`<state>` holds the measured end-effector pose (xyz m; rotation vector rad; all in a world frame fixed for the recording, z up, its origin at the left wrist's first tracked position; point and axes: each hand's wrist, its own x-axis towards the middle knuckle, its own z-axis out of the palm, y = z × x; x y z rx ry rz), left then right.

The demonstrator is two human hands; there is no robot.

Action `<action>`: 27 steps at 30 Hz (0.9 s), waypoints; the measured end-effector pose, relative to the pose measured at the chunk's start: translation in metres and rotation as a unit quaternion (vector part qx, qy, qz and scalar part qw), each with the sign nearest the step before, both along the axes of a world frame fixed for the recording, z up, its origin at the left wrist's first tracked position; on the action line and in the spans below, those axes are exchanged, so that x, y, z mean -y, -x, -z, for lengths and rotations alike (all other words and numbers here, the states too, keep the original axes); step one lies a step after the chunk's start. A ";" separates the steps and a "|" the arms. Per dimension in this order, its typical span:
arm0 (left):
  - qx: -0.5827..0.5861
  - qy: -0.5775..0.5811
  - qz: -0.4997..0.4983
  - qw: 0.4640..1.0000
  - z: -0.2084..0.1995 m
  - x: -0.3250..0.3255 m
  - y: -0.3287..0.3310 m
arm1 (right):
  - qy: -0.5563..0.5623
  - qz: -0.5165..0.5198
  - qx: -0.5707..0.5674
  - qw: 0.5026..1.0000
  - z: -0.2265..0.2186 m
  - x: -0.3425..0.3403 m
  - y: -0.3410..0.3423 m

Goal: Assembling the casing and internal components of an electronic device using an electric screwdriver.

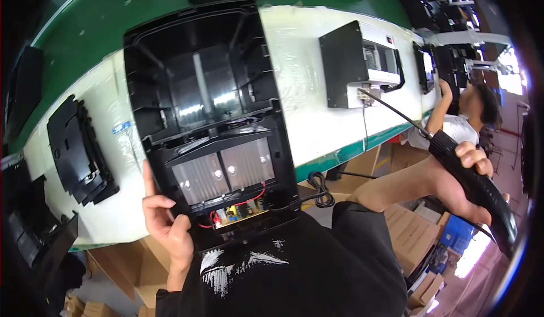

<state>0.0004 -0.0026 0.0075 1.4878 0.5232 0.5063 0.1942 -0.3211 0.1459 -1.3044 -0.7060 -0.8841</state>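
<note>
My right hand [475, 159] is wrapped round a black electric screwdriver [462, 167] at the right. Its long thin bit slants up and left, and the tip is at the metal front of a black-and-white box machine [344, 62], apparently a screw feeder. My left hand [169, 226] rests against the left edge of a large black plastic housing [136, 84], index finger stretched out and the others loosely bent. The housing lies open before me, with two clear ribbed panels [246, 164] inside. Below these, red wires and a circuit board [241, 210] show.
Stacked black plastic parts [76, 149] lie left of the housing on the white-covered bench [300, 130]. A coiled black cable [322, 191] hangs at its front edge. Cardboard boxes [411, 237] stand below on the right. A co-worker [447, 121] sits farther along the bench.
</note>
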 end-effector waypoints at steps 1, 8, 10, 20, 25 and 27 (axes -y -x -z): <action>-0.005 -0.001 -0.003 1.000 0.000 -0.001 0.001 | 0.002 0.064 0.005 0.998 0.004 0.012 0.001; -0.024 0.005 -0.003 1.000 -0.001 0.001 -0.003 | -0.055 0.243 -0.024 0.968 0.034 0.034 -0.002; -0.026 0.004 -0.007 1.000 -0.002 0.002 -0.003 | -0.065 0.192 -0.040 0.978 0.043 0.042 -0.008; -0.053 -0.002 -0.031 0.998 -0.006 0.005 -0.004 | -0.017 -0.005 -0.092 0.996 0.047 0.060 -0.047; -0.049 -0.012 -0.043 0.998 -0.006 0.005 -0.006 | 0.019 0.116 -0.179 0.977 0.031 0.014 -0.083; -0.031 -0.006 -0.034 0.999 -0.001 0.003 -0.003 | 0.075 0.149 -0.187 0.968 0.027 0.003 -0.095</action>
